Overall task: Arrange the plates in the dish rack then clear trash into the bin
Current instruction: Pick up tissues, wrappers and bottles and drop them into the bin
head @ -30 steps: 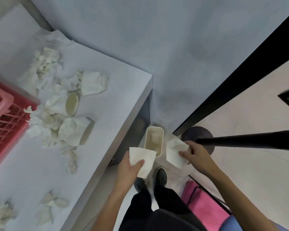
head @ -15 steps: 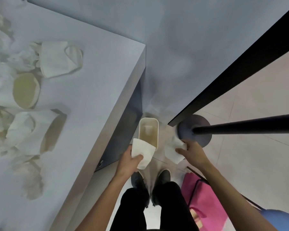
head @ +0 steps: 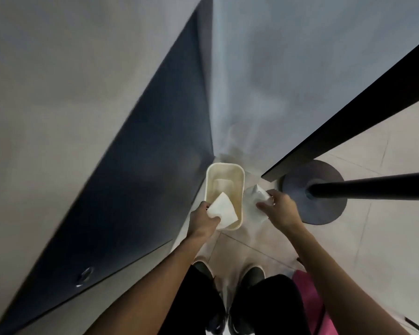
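Seen from the head camera, looking straight down, a small cream bin (head: 238, 189) stands on the floor at the middle of the frame, in the corner where the dark side panel of a table (head: 143, 177) meets the pale wall (head: 300, 56); its opening faces up and something pale lies at its bottom, too blurred to name; the left hand (head: 202, 221), just below and left of the bin, has its thumb and fingers curled round a flattened white paper cup (head: 221, 210), which hangs over the near end of the bin's opening, partly inside the rim; the right hand (head: 279, 210), just right of the bin, pinches a crumpled white paper (head: 258, 193) between fingers and thumb; that paper is outside the rim, beside the bin's right wall and above the floor tiles (head: 385, 238); further right a round dark stand base (head: 324, 209) rests on the floor, with a black pole (head: 373, 187) running to the right edge of the frame; a black strip (head: 348, 117) slants from the base towards the upper right; both bare forearms reach up from the bottom edge; between them are black trousers and two dark shoes (head: 253, 274), toes pointing at the bin; a pink bag (head: 307, 298) lies at the lower right, beside the right leg; the grey tabletop (head: 58, 93) fills the upper left, smeared by motion.
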Action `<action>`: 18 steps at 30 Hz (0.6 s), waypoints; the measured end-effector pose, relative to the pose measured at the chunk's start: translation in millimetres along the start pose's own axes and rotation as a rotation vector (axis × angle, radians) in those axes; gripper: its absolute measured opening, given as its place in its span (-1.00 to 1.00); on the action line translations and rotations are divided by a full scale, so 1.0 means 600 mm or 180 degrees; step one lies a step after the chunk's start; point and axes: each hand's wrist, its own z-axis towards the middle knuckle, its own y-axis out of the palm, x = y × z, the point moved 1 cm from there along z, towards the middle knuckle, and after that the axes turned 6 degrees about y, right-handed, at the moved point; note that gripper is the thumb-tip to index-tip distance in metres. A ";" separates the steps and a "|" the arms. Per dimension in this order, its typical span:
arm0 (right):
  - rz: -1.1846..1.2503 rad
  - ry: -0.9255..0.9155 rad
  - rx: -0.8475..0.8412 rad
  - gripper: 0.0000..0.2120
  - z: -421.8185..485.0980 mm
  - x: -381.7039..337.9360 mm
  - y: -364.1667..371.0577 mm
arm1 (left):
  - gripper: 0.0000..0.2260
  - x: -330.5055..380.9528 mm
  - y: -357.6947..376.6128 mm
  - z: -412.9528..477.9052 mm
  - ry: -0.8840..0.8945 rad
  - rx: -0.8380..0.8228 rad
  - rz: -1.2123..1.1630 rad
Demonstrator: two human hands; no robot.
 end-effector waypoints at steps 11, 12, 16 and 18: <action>0.0291 -0.0610 0.0248 -0.69 0.158 0.067 0.126 | -0.63 -0.087 0.142 0.258 0.1374 -0.0946 0.2854; 0.0309 -0.0698 0.0268 -0.69 0.169 0.068 0.133 | -0.64 -0.099 0.156 0.278 0.1381 -0.1050 0.2994; -0.0013 -0.1127 0.0347 -0.69 0.209 0.065 0.158 | -0.70 -0.133 0.199 0.339 0.1133 -0.1363 0.3530; -0.0388 -0.1364 0.0357 -0.70 0.225 0.055 0.176 | -0.65 -0.148 0.220 0.354 0.1057 -0.1450 0.3619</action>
